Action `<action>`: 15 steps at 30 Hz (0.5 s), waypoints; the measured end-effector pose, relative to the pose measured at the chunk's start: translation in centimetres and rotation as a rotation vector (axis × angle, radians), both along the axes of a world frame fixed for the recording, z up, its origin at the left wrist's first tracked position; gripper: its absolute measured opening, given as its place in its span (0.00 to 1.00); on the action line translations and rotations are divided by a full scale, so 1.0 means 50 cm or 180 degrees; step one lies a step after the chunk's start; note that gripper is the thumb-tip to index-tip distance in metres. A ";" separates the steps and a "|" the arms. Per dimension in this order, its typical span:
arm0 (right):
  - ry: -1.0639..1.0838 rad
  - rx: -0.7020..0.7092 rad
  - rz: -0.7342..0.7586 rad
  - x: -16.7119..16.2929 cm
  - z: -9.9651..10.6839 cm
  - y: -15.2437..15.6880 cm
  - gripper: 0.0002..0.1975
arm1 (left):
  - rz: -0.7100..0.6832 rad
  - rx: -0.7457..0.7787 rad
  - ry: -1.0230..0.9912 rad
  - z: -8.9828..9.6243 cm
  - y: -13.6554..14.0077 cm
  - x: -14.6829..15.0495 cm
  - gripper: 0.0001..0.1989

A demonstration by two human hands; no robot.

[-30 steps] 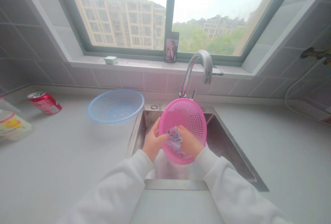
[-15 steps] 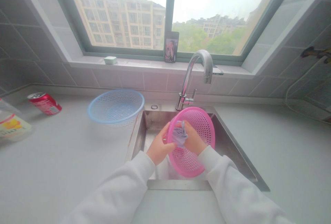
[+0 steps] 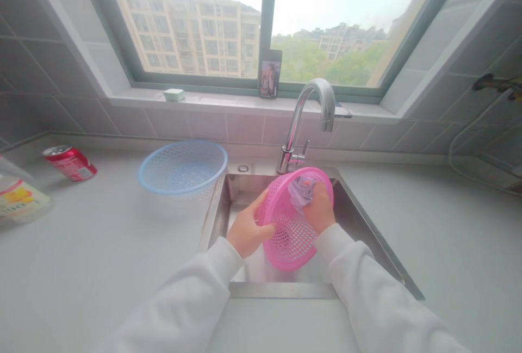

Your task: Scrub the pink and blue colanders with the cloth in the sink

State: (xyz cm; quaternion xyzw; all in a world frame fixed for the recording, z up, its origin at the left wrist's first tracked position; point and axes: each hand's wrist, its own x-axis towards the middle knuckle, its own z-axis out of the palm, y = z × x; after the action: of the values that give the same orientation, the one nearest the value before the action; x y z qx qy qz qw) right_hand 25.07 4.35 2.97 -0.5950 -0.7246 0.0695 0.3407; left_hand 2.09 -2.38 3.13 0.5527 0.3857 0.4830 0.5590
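Note:
A pink plastic colander (image 3: 291, 258) with many small holes is tilted on its side over the sink (image 3: 281, 290), its open mouth towards me. My left hand (image 3: 248, 228) is closed on its left rim, thumb inside and fingers behind the outer wall. Inside the colander, my right hand (image 3: 320, 209) is closed on a crumpled greyish-lilac cloth (image 3: 302, 191), which lies against the upper inner wall. The right fingertips are partly hidden by the cloth.
Behind the sink rises a chrome faucet (image 3: 299, 111). A blue colander (image 3: 183, 168) stands on the left counter, with a red can (image 3: 70, 162) and a labelled bottle (image 3: 20, 195) farther left. A phone (image 3: 269, 74) and a pale green block (image 3: 174, 94) are on the windowsill.
My right hand and the cloth have moved from the left rim up and right along the colander's inside. The colander has turned slightly; my left hand keeps its hold.

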 end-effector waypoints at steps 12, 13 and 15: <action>-0.0627 -0.0994 0.1330 -0.070 -0.002 -0.048 0.08 | 0.0751 -0.0297 -0.0818 0.009 0.025 -0.011 0.42; -0.0681 -0.0978 0.1042 -0.058 -0.001 -0.039 0.07 | 0.0809 -0.0290 -0.0794 0.011 0.026 -0.013 0.42; -0.0457 -0.0836 0.0392 -0.030 -0.003 -0.021 0.07 | 0.0904 -0.0253 -0.0772 0.012 0.028 -0.020 0.41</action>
State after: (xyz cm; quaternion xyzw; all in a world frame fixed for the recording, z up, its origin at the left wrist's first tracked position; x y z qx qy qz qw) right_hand 23.55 3.28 2.83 -0.5924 -0.7668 0.1416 0.2025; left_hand 1.12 -1.00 3.74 0.4079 0.4083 0.6046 0.5490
